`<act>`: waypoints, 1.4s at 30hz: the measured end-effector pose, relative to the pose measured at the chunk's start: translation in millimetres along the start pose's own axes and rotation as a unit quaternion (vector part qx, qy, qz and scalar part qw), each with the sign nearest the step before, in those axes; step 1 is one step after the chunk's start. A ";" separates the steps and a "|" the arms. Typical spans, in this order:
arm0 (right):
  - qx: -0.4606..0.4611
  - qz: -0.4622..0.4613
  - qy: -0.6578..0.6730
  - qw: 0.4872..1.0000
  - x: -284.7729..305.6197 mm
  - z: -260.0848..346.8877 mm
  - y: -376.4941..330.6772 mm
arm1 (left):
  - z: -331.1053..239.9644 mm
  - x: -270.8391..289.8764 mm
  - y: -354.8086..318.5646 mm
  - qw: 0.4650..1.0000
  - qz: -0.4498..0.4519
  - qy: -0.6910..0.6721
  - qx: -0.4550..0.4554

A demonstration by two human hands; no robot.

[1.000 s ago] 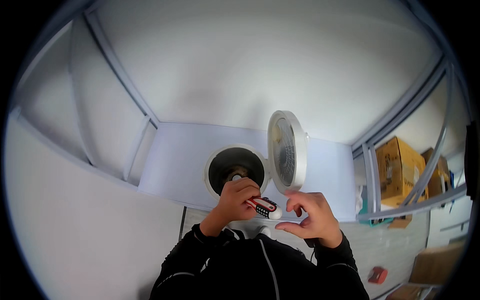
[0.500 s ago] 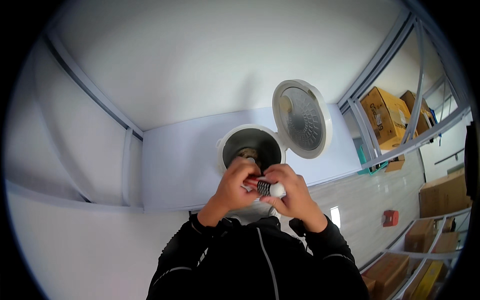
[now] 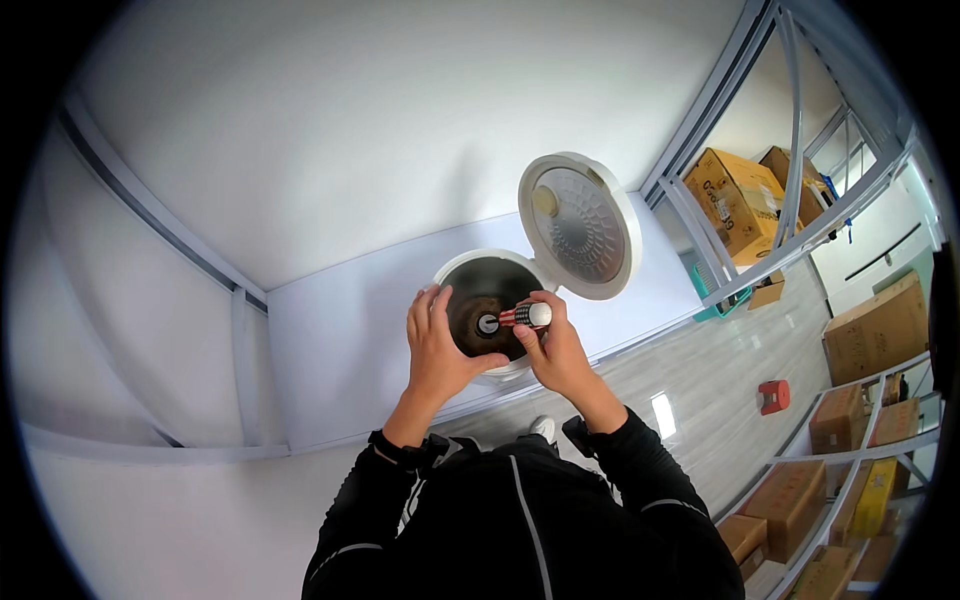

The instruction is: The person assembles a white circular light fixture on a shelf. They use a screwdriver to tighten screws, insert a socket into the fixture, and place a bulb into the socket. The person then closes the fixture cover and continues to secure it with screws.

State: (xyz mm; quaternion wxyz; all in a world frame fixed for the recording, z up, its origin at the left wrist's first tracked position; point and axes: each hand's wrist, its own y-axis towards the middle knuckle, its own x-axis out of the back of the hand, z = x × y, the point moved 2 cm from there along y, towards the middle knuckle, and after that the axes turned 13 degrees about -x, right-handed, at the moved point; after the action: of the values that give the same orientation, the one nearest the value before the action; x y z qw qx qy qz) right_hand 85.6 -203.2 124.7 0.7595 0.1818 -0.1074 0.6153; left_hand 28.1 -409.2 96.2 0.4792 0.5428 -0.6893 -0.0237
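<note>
A white rice cooker [image 3: 512,372] stands on the table with its round lid [image 3: 580,222] raised at the right. Inside its dark cavity lies a brownish heating plate with a small round metal centre [image 3: 488,324]. My right hand [image 3: 560,352] is closed round a screwdriver [image 3: 524,316] with a red, black and white handle and a white end. The tool lies tilted over the cavity, its tip end pointing left toward the metal centre; whether it touches I cannot tell. My left hand [image 3: 440,345] rests open on the cooker's left and front rim, fingers and thumb spread.
The cooker stands on a pale table [image 3: 340,340] against a white wall, with grey metal frame posts [image 3: 245,370] at the left. To the right are a cardboard box [image 3: 740,205], a teal crate [image 3: 722,300], a red stool [image 3: 773,397] and shelves of boxes [image 3: 790,500].
Both hands were together on the screwdriver above the cooker's front rim. The left has let go and moved to the rim; the right has brought the screwdriver over the cavity.
</note>
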 end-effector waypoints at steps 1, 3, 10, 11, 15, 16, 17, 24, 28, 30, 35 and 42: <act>-0.007 0.002 -0.004 1.000 -2.0 -0.2 0.2 | -0.6 0.9 -0.7 1.000 0.004 0.006 -0.004; -0.017 0.007 -0.012 1.000 -4.9 -1.3 1.3 | -0.3 1.6 -1.3 1.000 0.009 0.015 -0.009; -0.001 0.004 -0.044 0.999 -10.2 -2.4 5.7 | 2.3 -0.2 -2.0 0.999 0.015 0.025 -0.015; -0.011 0.006 -0.053 0.999 -10.5 -1.8 6.8 | 2.6 -0.3 -1.7 0.999 0.016 0.026 -0.015; -0.023 0.005 -0.058 0.998 -11.1 5.2 11.6 | 2.5 1.1 -2.0 0.999 0.019 0.033 -0.016; -0.019 0.002 -0.051 0.999 -11.2 6.7 13.1 | 4.1 1.0 -2.8 0.999 0.018 0.036 -0.018; -0.027 0.001 -0.057 0.998 -9.6 8.3 14.3 | 5.2 1.4 -3.3 0.999 0.017 0.039 -0.020; -0.025 0.005 -0.052 0.998 -8.8 8.4 14.4 | 4.5 -0.7 -4.2 1.000 0.005 0.017 -0.019; -0.016 0.003 -0.086 0.996 -14.6 8.2 14.3 | 5.0 0.1 -3.8 1.000 0.013 0.020 -0.015; -0.063 0.017 -0.067 0.996 -8.3 22.2 12.3 | 5.0 1.8 -3.9 1.000 0.019 0.021 -0.010; 0.140 -0.071 0.003 0.988 36.6 69.5 -6.0 | 1.8 6.3 -2.8 1.000 0.027 0.015 0.004; 0.262 -0.288 0.070 0.918 113.0 103.8 -27.6 | -0.1 6.9 -1.8 0.999 0.028 0.021 -0.001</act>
State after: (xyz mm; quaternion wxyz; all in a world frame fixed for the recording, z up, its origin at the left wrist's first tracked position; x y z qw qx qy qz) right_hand 143.6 -149.2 259.0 0.8348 0.3539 0.1680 0.3868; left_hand 29.8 -415.1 99.6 0.4943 0.5237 -0.6939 0.0005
